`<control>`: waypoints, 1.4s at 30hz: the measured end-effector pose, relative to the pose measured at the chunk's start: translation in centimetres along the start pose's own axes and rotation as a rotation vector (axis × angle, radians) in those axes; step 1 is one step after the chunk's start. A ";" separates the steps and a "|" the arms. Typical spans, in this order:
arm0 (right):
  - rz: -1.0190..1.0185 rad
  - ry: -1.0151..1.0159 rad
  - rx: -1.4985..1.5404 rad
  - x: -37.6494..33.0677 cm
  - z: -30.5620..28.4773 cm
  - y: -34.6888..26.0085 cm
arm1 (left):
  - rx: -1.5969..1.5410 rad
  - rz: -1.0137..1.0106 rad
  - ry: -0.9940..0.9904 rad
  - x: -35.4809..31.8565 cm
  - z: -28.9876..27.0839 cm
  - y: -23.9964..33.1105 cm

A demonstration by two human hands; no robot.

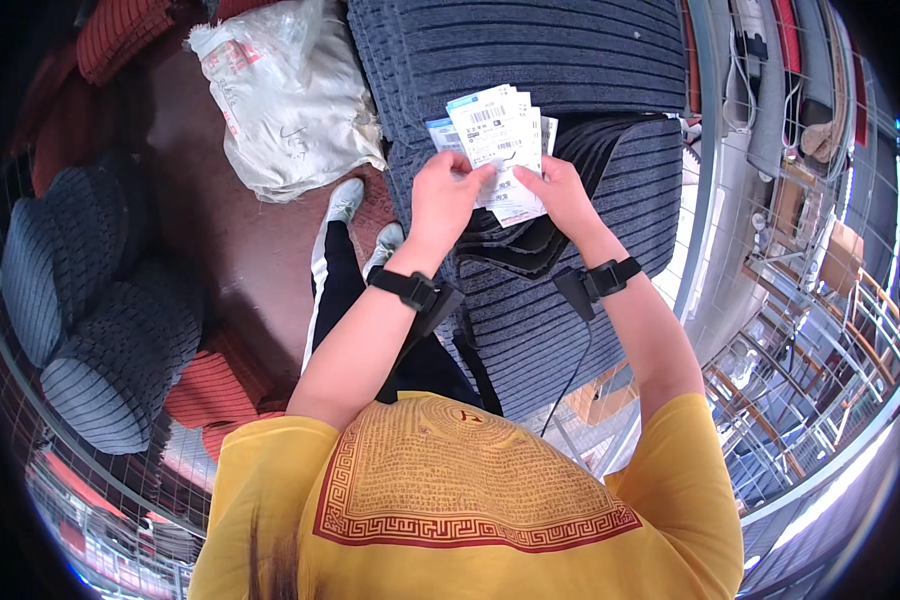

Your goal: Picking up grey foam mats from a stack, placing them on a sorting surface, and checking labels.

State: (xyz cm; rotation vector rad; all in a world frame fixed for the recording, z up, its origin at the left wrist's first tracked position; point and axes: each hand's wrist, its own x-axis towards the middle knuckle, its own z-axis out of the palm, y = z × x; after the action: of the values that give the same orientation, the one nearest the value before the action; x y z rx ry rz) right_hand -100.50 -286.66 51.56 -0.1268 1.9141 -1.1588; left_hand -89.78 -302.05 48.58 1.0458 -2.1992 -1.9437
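Several printed paper labels (510, 135) with barcodes are fanned out between my two hands, white with some blue edges. My left hand (445, 192) pinches them from the left, its thumb on top of the papers. From the right, my right hand (560, 195) grips the lower part of the fan with its thumb on the front sheet. Below the papers lie stacked dark blue-grey ribbed mats (520, 55), some with curved edges and black undersides (520, 250). Each wrist wears a black strap with a small device.
On the reddish floor (260, 250) a white woven sack (290, 110) lies beside the stack, near my shoes. Grey ribbed mats (100, 310) and red ones (220, 390) are piled at the left. A metal rail (705, 150) runs along the right, with racks and a cardboard box (845, 255) beyond.
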 end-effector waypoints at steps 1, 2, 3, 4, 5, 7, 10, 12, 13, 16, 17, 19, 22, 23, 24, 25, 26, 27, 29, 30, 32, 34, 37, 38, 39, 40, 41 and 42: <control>-0.028 -0.011 -0.049 0.0 0.0 -0.1 | -0.022 -0.134 -0.063 0.2 0.3 0.2; -0.056 -0.023 -0.098 -0.1 0.0 -0.1 | -0.022 -0.133 -0.061 0.4 0.3 0.1; -0.058 -0.025 -0.097 -0.1 0.0 -0.2 | -0.002 -0.059 -0.029 0.5 0.4 -0.4; -0.052 -0.024 -0.048 -0.1 0.1 -0.2 | 0.018 0.014 0.004 0.5 0.5 -0.8; -0.047 -0.024 0.002 -0.1 0.1 -0.3 | 0.020 0.013 0.007 0.4 0.3 -1.4; -0.038 -0.030 0.053 0.2 0.2 -0.5 | 0.139 0.174 0.090 0.4 -0.6 -1.9; -0.012 -0.019 0.081 0.3 0.1 -0.3 | -0.150 0.182 0.373 0.4 -2.2 -1.3; 0.003 -0.007 0.058 0.3 0.1 0.0 | -0.045 0.255 0.384 0.2 -3.6 -2.2; -0.006 0.001 0.068 0.3 0.2 0.2 | 0.059 0.327 0.398 0.1 -3.9 -2.6; -0.023 -0.002 0.069 0.4 0.3 0.0 | 0.087 0.165 0.136 -0.4 -2.4 -2.1; -0.028 -0.003 0.061 0.4 0.2 0.0 | 0.078 0.104 0.096 -0.5 -1.5 -1.3; -0.041 -0.009 0.042 0.3 0.3 0.0 | 0.089 0.036 0.020 -0.5 -0.5 0.2; -0.065 -0.019 0.051 0.3 0.5 0.1 | 0.111 0.075 0.016 -0.4 -0.1 -0.7; -0.073 -0.021 0.079 0.4 0.5 0.1 | 0.114 0.122 0.046 -0.5 -0.1 -1.1; -0.073 -0.021 0.078 0.4 0.4 0.3 | 0.114 0.122 0.046 -0.4 -0.4 -1.4; -0.052 -0.027 0.127 0.5 0.3 0.4 | 0.176 0.147 0.084 -0.4 -1.0 -1.8; -0.032 -0.034 0.176 0.7 0.3 0.5 | 0.238 0.171 0.124 -0.3 -1.8 -2.2; -0.033 -0.031 0.178 0.8 0.3 0.7 | 0.089 0.298 0.241 -0.2 -2.7 -1.9; -0.042 -0.013 0.190 0.8 0.1 1.2 | 0.045 0.170 0.284 -1.0 -4.4 1.1; -0.046 -0.016 0.191 0.9 0.2 1.2 | 0.129 0.140 0.278 -1.2 -5.4 1.1; -0.036 0.003 0.229 0.7 0.3 1.2 | 0.229 0.214 0.212 -1.5 -6.2 0.8; -0.052 0.004 0.234 0.9 0.4 0.9 | 0.327 0.298 0.150 -0.6 -6.8 0.4; -0.064 0.012 0.228 0.4 0.5 1.5 | 0.312 0.486 0.135 2.9 -7.0 1.1; -0.058 0.017 0.215 0.1 0.6 1.9 | 0.267 0.548 0.107 5.2 -7.0 1.9; -0.065 0.019 0.201 -0.1 0.8 1.9 | 0.235 0.686 0.089 8.0 -6.8 2.2; -0.073 0.019 0.202 -0.2 1.0 1.9 | 0.294 0.663 -0.028 10.7 -6.6 3.3; -0.074 0.022 0.211 -0.2 1.2 1.8 | 0.367 0.681 -0.078 13.2 -6.4 4.3; -0.077 0.019 0.217 0.0 1.5 1.5 | 0.465 0.746 -0.078 15.9 -6.2 4.6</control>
State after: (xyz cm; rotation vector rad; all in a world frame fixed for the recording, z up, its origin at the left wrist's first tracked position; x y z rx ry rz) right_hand -98.93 -286.81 50.18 -0.0724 1.8004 -1.4156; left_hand -101.51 -315.28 47.63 0.0817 -2.6085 -1.1976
